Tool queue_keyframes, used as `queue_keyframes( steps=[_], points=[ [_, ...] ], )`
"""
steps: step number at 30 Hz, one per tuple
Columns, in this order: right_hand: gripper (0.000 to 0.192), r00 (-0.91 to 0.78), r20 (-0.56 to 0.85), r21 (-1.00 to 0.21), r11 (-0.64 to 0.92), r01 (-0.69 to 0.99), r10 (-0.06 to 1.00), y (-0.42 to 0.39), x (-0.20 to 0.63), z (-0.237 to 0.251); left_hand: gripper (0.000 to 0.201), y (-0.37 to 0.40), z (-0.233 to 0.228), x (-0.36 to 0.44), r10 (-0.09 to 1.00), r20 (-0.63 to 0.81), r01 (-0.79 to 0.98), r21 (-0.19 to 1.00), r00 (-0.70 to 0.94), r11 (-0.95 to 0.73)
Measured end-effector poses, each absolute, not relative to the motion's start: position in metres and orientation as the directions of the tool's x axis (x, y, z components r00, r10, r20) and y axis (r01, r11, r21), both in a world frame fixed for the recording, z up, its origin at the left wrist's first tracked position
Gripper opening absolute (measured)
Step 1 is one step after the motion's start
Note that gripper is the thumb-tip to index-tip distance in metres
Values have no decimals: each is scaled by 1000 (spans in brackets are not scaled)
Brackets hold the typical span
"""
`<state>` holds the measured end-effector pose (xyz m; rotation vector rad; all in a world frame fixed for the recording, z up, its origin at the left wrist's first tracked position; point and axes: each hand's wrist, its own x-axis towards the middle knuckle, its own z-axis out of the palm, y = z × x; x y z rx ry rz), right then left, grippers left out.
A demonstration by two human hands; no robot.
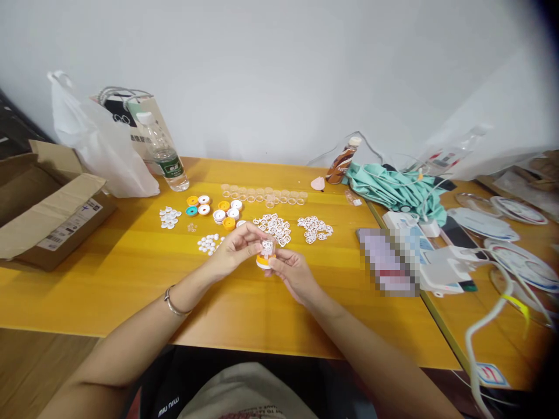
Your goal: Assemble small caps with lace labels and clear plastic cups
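Above the table's front part, my right hand (294, 272) grips the orange and white round base (263, 262) of a small assembly. A clear plastic cup (269, 245) with a white perforated piece inside sits on that base. My left hand (238, 249) is closed on the cup's upper side with thumb and fingers. Just beyond the hands lie two piles of white openwork pieces (274, 227), one (313, 228) further right. To the left are white and orange round bases (219, 216), small white caps (169, 217) and white rounded pieces (208, 243).
Clear cups (265, 195) stand in rows behind the piles. An open cardboard box (65, 230), white plastic bag (98, 139) and water bottle (170, 169) stand at left. A brown drink bottle (343, 163), green umbrella (393, 189), phone (386, 262) and cables (474, 331) are at right.
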<state>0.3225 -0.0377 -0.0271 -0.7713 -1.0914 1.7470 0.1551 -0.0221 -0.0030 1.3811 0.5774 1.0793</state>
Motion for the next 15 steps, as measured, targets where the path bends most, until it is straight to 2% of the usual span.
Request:
queue_keyframes(
  steps=[3, 8, 15],
  points=[
    [22, -354, -42, -923, -172, -345, 934, -36, 324, -27, 20, -22, -6, 158, 871, 263, -276, 949, 415, -155],
    [19, -333, -24, -945, -130, -300, 943, -34, 325, -30, 27, -24, -13, 166, 927, 264, -253, 947, 268, -197],
    [21, -357, -50, -903, -195, -383, 933, -34, 322, -31, 32, -26, -14, 164, 890, 178, -398, 917, 419, 4]
  ],
)
